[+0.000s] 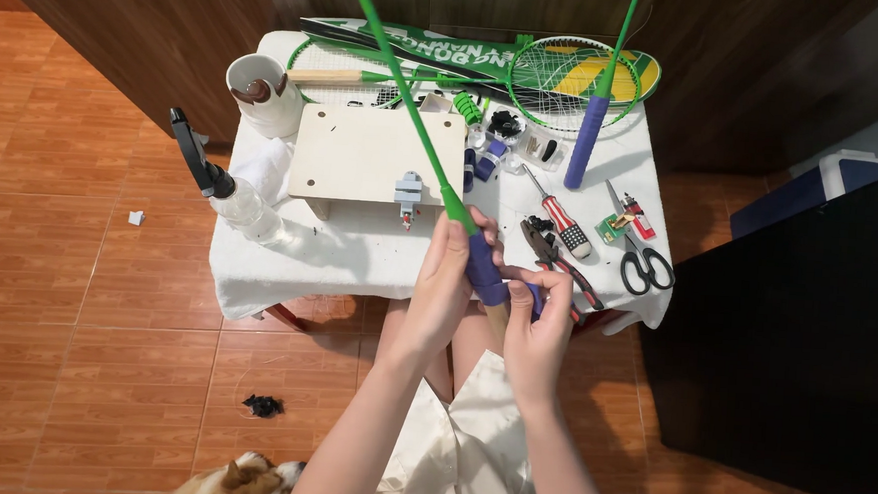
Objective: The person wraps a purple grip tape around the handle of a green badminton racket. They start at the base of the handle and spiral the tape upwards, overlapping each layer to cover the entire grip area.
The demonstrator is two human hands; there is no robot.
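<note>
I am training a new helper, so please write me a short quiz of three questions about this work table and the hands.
1. True or false: the left hand grips the green racket.
2. What colour is the grip tape at the right hand?
3. Which lies further right: scissors or screwdriver?

Key: 1 true. 2 purple-blue. 3 scissors.

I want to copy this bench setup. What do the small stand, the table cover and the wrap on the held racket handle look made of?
Stand: pale unfinished wood, likely plywood, matte. Table cover: white cloth, folds at its edges. Wrap: matte purple, probably soft synthetic grip tape, held by both hands.
</note>
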